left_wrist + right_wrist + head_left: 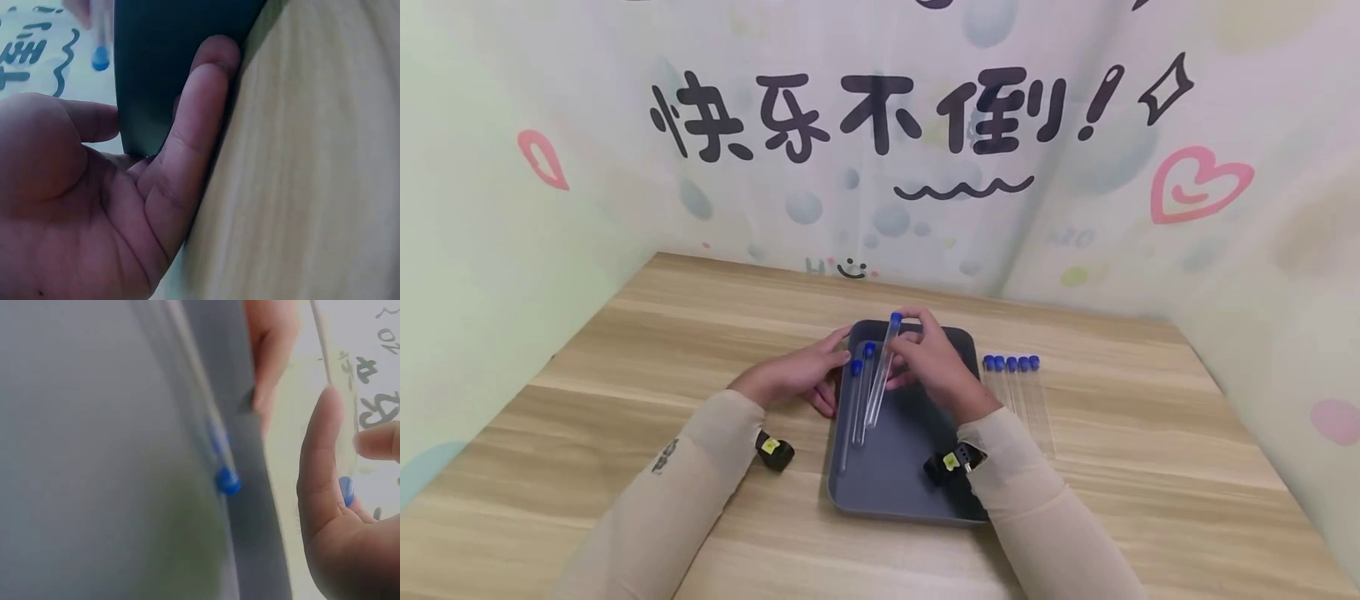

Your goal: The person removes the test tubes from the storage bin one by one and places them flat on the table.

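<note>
My right hand point(928, 358) pinches a clear test tube with a blue cap point(882, 371), tilted over the dark grey tray point(910, 492). Its cap points up and away, between thumb and fingers in the right wrist view. Two more blue-capped test tubes lie along the tray's left side, one with its cap point(857, 367) a little nearer than the other cap point(869, 349). My left hand point(797, 371) holds the tray's left edge. In the left wrist view, that hand's thumb point(94, 122) meets the rim while its fingers point(194, 125) lie along the outer wall.
Several blue-capped test tubes point(1011, 364) lie side by side on the wooden table point(1150, 467) just right of the tray, partly behind my right forearm. A printed cloth point(850, 200) hangs behind the table.
</note>
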The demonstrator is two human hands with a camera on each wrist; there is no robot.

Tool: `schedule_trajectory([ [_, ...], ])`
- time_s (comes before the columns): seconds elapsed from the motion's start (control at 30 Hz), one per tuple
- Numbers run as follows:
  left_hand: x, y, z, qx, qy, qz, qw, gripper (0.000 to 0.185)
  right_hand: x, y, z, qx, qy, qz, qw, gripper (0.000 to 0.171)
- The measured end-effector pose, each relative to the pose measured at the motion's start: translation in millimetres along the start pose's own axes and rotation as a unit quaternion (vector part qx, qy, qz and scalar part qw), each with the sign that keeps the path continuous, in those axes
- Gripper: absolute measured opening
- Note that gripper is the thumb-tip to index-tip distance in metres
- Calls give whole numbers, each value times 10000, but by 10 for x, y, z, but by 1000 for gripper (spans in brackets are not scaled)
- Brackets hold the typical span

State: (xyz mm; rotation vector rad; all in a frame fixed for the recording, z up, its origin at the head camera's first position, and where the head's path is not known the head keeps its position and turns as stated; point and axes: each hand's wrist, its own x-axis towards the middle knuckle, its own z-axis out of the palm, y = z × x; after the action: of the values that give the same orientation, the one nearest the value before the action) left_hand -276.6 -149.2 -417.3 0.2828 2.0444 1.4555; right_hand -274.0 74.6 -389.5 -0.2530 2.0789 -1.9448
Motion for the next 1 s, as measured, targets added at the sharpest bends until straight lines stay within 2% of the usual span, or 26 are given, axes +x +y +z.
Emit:
schedule_trajectory([
  [0.27, -6, 23, -6, 146, 18, 26, 9999, 54, -146, -251, -25, 259, -130, -183, 9994, 58],
  [0.57, -11, 19, -10, 82, -21, 90, 9999, 55, -291, -451, -121, 323, -152, -344, 9988, 57],
  [1.0, -6, 9, -11, 38, -25, 24, 10000, 55, -519, -505, -385, -116, 40, -333, 9994, 55],
])
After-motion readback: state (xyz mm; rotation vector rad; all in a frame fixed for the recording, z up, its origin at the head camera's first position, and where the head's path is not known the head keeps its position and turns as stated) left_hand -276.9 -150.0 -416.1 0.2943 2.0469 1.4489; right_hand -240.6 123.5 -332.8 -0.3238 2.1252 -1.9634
